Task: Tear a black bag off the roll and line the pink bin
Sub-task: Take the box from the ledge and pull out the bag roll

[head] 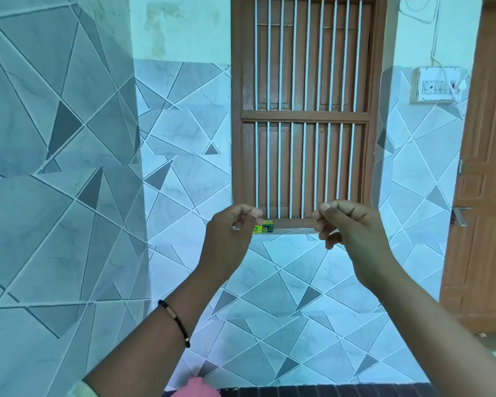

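Note:
Both my hands are raised at chest height in front of a barred wooden window. My left hand (231,234) has its fingers curled and its thumb pressed to the forefinger. My right hand (348,229) mirrors it a short gap to the right, also pinched shut. I see nothing between the fingers of either hand. No black bag or roll is in view. A pink shape (196,388), possibly the bin's edge, peeks in at the bottom edge below my left forearm.
A brown window (307,110) with white bars faces me, with a small green and yellow box (265,226) on its sill. A tiled wall juts out at left. At right are a switchboard (438,84) and a wooden door (487,196). A dark ribbed surface (327,391) runs along the bottom.

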Demonstrator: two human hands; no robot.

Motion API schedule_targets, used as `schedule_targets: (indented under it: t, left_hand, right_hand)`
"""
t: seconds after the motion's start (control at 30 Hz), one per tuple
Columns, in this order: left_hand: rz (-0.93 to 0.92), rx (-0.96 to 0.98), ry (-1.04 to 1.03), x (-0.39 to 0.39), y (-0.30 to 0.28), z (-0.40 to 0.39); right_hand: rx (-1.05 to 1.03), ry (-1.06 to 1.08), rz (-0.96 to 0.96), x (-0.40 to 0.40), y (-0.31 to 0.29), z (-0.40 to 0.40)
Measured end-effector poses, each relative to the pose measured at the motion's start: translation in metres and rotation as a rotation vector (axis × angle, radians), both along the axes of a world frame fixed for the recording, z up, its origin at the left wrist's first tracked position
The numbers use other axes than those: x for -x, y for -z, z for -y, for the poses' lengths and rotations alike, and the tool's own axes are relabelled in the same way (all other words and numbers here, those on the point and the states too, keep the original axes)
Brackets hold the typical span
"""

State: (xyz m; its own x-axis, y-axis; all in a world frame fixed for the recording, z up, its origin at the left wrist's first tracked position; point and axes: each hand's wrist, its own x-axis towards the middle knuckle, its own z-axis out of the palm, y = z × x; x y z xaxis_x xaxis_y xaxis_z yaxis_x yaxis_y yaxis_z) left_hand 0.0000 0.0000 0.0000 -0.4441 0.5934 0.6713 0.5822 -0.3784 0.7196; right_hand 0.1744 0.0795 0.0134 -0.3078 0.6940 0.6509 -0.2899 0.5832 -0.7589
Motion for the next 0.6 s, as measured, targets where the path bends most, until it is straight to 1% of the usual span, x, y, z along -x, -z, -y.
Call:
schedule_targets:
  t: [0.13, 0.27, 0.5, 0.6]
  left_hand:
    - [-0.003, 0.016, -0.018, 0.016, 0.016, -0.020]
    - [0.098, 0.016, 0.007, 0.033, 0.038, -0.058]
    - [0.326, 0.014, 0.048, 0.051, 0.078, -0.152]
    - [0.386, 0.029, 0.042, 0.060, 0.091, -0.193]
  right_hand:
    - [-0.012, 0.017, 0.023, 0.018, 0.017, -0.019]
    - [0.054, 0.016, 0.041, 0.035, 0.042, -0.060]
    - [0.218, 0.005, 0.044, 0.058, 0.091, -0.161]
    - [0.279, -0.002, 0.059, 0.067, 0.107, -0.202]
